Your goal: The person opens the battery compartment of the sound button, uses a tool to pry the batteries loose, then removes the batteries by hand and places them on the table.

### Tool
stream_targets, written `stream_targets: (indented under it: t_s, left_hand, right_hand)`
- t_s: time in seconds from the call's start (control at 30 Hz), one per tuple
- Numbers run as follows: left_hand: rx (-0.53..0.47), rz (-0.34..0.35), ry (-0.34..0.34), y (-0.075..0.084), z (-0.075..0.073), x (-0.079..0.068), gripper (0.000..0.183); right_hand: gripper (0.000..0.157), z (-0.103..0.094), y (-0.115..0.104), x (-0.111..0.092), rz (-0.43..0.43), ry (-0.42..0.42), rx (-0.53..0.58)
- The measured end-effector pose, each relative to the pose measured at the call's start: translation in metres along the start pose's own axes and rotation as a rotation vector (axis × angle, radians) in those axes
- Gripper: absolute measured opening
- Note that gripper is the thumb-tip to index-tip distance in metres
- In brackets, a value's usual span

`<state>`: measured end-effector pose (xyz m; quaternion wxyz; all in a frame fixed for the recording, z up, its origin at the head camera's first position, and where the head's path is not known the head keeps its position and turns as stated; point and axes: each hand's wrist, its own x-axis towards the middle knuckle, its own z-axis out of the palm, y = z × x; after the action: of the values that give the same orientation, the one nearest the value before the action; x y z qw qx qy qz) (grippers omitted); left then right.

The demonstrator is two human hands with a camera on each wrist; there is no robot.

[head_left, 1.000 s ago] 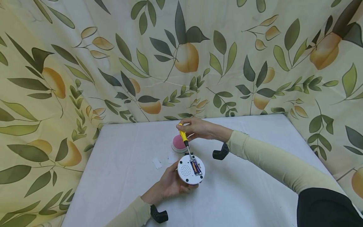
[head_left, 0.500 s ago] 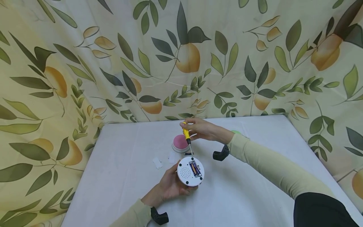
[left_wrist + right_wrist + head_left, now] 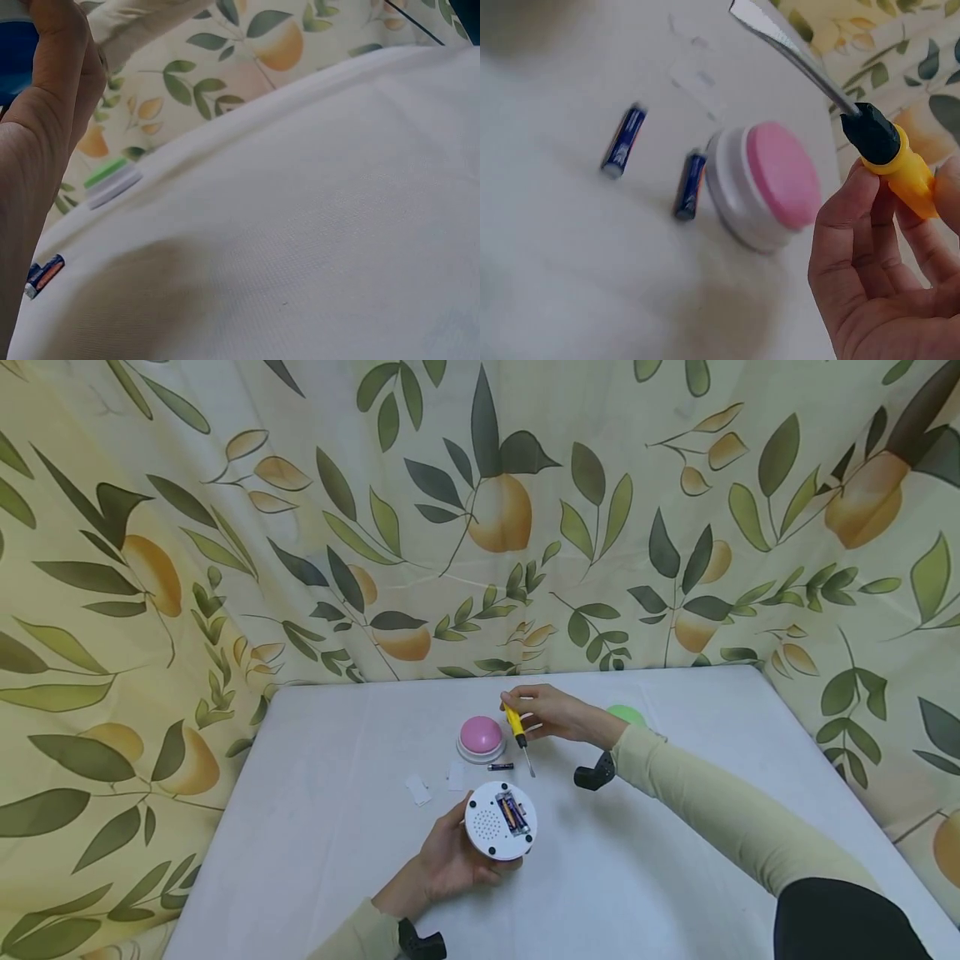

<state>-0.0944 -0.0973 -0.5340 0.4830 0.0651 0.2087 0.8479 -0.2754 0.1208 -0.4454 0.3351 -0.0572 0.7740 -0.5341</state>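
Note:
My left hand (image 3: pixel 450 867) holds a white round push-button device (image 3: pixel 487 842) with its underside up. Its battery compartment (image 3: pixel 513 812) is uncovered, with batteries inside. A blue part of the device (image 3: pixel 16 56) shows at the corner of the left wrist view. Beyond it, my right hand (image 3: pixel 557 713) grips a yellow screwdriver (image 3: pixel 514 720) by the handle. The flat metal tip (image 3: pixel 761 24) points down toward the table, apart from the device. Two loose batteries show in the right wrist view: one battery (image 3: pixel 691 185) beside the pink button, another battery (image 3: pixel 624 140) farther off.
A pink-topped white button (image 3: pixel 482 737) stands behind the device. Behind my right wrist is a green-topped button (image 3: pixel 627 715), partly covered. Two small white pieces, one piece (image 3: pixel 417 791) and another piece (image 3: pixel 455 776), lie left on the white table (image 3: pixel 315 843). A patterned curtain (image 3: pixel 480 610) hangs behind.
The screwdriver tip has left the battery compartment and moved back and right with my right hand. The loose battery behind the device shows more fully. My left hand keeps holding the device, slightly lower.

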Motion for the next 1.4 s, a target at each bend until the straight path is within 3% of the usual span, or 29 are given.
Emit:
stream_targets:
  t_s: [0.13, 0.37, 0.67, 0.83, 0.97, 1.07, 1.4]
  left_hand:
    - [-0.013, 0.001, -0.031, -0.002, -0.001, -0.002, 0.06]
    - [-0.002, 0.025, -0.054, -0.004, -0.003, -0.002, 0.057]
    - [-0.015, 0.043, -0.071, -0.006, -0.002, -0.003, 0.056]
    - [-0.012, 0.047, -0.08, -0.006, -0.001, -0.003, 0.053]
    - [-0.014, 0.05, -0.07, -0.007, 0.0, -0.002, 0.062]
    - [-0.016, 0.052, -0.056, -0.008, 0.0, -0.002, 0.058]
    - [-0.005, 0.091, 0.025, -0.007, -0.001, -0.002, 0.058]
  right_hand:
    - [0.056, -0.007, 0.015, 0.005, 0.02, 0.014, -0.039]
    - [0.055, -0.016, 0.034, 0.008, 0.041, 0.05, -0.092]
    - [0.044, -0.018, 0.058, 0.012, 0.01, 0.108, -0.202]
    - [0.04, -0.015, 0.061, 0.011, -0.024, 0.161, -0.299]
    - [0.036, -0.015, 0.06, 0.011, -0.062, 0.213, -0.42]
    - [0.033, -0.014, 0.061, 0.011, -0.087, 0.237, -0.478]
    - [0.03, -0.011, 0.06, 0.011, -0.141, 0.265, -0.573]
